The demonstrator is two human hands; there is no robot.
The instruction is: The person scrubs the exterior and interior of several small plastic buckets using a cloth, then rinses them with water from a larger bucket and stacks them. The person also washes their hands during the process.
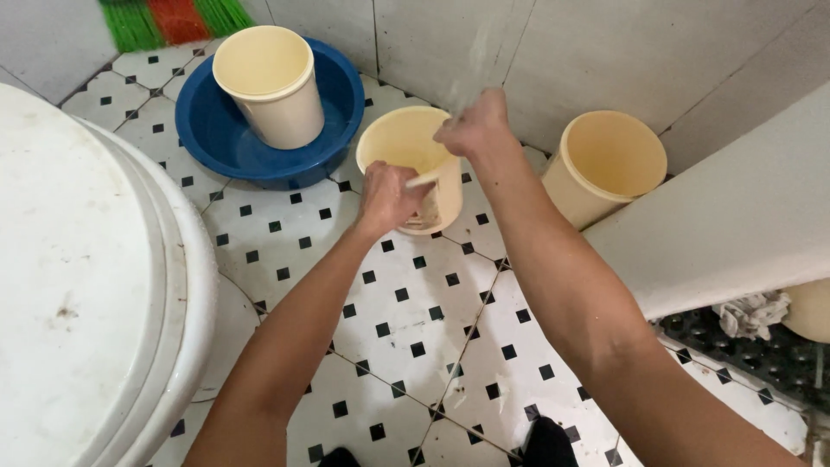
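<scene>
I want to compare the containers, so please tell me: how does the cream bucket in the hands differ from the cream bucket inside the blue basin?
The held bucket is tilted and gripped by the left hand and right hand; the basin bucket stands upright, untouched. The held bucket is over the tiled floor; the other sits in the blue basin. Both are cream, round and open-topped.

The cream round plastic bucket [406,143] held by both hands looks smooth and matt, like the two other cream plastic buckets [270,82] [605,164]. The blue round plastic basin [216,130] is glossy and wet. The white floor tiles with small black squares [415,329] shine slightly. The crumpled grey cloth rag [754,313] looks rough.
</scene>
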